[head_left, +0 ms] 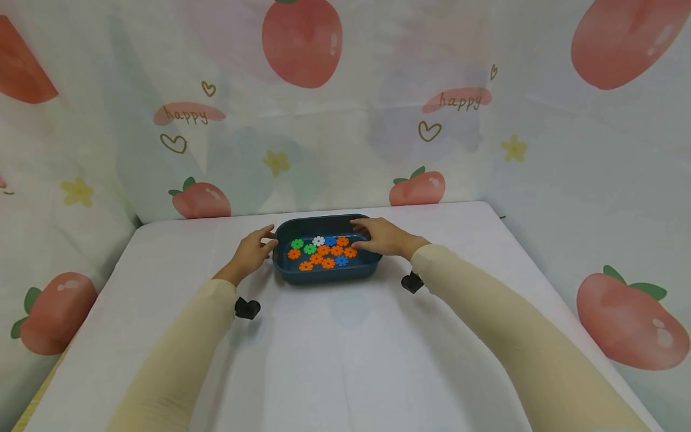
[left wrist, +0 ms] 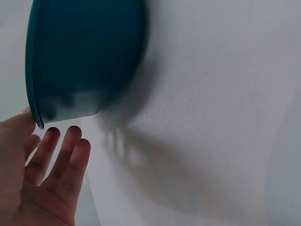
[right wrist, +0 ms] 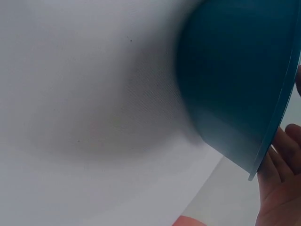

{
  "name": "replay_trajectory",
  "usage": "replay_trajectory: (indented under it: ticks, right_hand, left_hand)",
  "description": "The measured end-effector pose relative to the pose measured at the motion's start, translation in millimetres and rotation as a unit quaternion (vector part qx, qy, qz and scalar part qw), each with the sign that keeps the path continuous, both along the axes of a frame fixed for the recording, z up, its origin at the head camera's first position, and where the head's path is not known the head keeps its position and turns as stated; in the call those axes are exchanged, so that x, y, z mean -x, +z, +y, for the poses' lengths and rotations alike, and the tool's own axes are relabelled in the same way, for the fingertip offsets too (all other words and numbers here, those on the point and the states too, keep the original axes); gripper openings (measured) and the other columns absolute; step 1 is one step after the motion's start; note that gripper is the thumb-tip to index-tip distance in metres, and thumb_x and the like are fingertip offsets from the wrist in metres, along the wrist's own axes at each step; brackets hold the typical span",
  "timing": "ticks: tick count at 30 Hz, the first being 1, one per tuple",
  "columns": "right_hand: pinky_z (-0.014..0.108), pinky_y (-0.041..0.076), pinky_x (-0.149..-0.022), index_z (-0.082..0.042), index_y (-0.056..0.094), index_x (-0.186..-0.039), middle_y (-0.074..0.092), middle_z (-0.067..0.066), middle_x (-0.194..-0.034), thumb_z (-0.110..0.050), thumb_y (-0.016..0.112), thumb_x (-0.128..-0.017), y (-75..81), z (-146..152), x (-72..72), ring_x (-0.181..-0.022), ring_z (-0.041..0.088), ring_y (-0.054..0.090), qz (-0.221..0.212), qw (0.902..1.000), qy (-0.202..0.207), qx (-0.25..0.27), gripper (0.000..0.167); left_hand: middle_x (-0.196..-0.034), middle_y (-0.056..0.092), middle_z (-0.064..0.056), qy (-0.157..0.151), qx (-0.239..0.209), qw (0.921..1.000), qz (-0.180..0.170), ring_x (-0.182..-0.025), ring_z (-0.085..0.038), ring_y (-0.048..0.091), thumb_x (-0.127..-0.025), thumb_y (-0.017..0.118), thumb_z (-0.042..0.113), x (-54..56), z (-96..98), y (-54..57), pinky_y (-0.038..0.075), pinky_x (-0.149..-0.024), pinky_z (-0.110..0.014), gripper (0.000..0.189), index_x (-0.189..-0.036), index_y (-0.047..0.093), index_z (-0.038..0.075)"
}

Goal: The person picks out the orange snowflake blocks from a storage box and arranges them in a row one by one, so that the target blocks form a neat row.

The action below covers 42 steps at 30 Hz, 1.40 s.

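A dark teal oblong basin (head_left: 332, 276) sits near the back of the table, with several flower-shaped plastic pieces (head_left: 323, 250) in orange, green, blue and white lying on its floor. At the basin's left end is my left hand (head_left: 251, 252), its thumb at the rim and its other fingers loosely spread just outside the wall. My right hand (head_left: 384, 236) reaches over the right end, fingers and thumb apart, the fingertips inside the rim and above the pieces. In the right wrist view, the basin's wall (right wrist: 235, 89) hides part of the right fingers.
A white cloth (head_left: 335, 348) covers the table. Close behind and at both sides hang fabric sheets (head_left: 335, 138) printed with peaches, hearts and flowers. Black wrist mounts (head_left: 248, 309) show below both sleeves.
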State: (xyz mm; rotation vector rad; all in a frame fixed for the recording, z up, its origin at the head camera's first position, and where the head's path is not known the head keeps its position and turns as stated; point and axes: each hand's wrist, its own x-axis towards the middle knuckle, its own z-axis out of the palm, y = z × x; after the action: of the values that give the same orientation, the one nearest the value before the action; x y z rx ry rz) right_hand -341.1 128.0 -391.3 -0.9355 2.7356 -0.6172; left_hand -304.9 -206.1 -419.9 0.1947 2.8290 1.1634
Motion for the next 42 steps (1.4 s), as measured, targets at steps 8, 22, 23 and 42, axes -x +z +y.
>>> replay_trajectory:
  ticks: [8, 22, 23, 42]
  right_hand:
    - [0.042, 0.049, -0.099, 0.001, 0.048, -0.142, 0.061, 0.017, -0.131, -0.022, 0.069, -0.093, 3.3, -4.2, -0.8, -0.112, 0.029, 0.062, -0.023, 0.9997, -0.005, -0.001, 0.058]
    - [0.037, 0.052, -0.095, 0.003, 0.060, -0.130, 0.068, 0.015, -0.119, -0.017, 0.073, -0.090, 1.1, -17.1, 10.9, -0.109, 0.026, 0.064, -0.062, 0.9976, -0.012, -0.029, 0.046]
    - [0.037, 0.052, -0.095, 0.003, 0.061, -0.129, 0.068, 0.015, -0.118, -0.016, 0.073, -0.090, 1.2, -18.0, 11.7, -0.108, 0.026, 0.064, -0.065, 0.9973, -0.013, -0.032, 0.045]
    - [0.036, 0.051, -0.097, -0.001, 0.069, -0.118, 0.067, 0.013, -0.118, -0.015, 0.072, -0.090, 5.3, -42.1, 19.5, -0.105, 0.025, 0.061, -0.103, 0.9844, -0.073, -0.123, 0.031]
  left_hand:
    - [-0.143, 0.048, -0.021, 0.030, -0.040, 0.9986, -0.019, -0.119, -0.035, 0.058, -0.105, 0.049, 0.020, -1.8, 1.4, -3.8, 0.053, -0.095, -0.042, 0.055, -0.155, 0.029, 0.007]
    - [-0.133, 0.052, -0.022, 0.070, -0.125, 0.9876, -0.064, -0.114, -0.034, 0.062, -0.104, 0.052, 0.021, 2.2, 1.6, -8.9, 0.055, -0.091, -0.037, 0.052, -0.151, 0.037, 0.007]
    - [-0.133, 0.053, -0.021, 0.075, -0.131, 0.9862, -0.069, -0.114, -0.034, 0.062, -0.104, 0.052, 0.021, 1.8, 2.0, -8.3, 0.054, -0.091, -0.037, 0.052, -0.151, 0.038, 0.007]
    - [-0.144, 0.048, -0.016, 0.109, -0.236, 0.9523, -0.160, -0.123, -0.031, 0.055, -0.104, 0.051, 0.028, 4.5, -1.3, -6.4, 0.055, -0.083, -0.022, 0.050, -0.150, 0.041, 0.010]
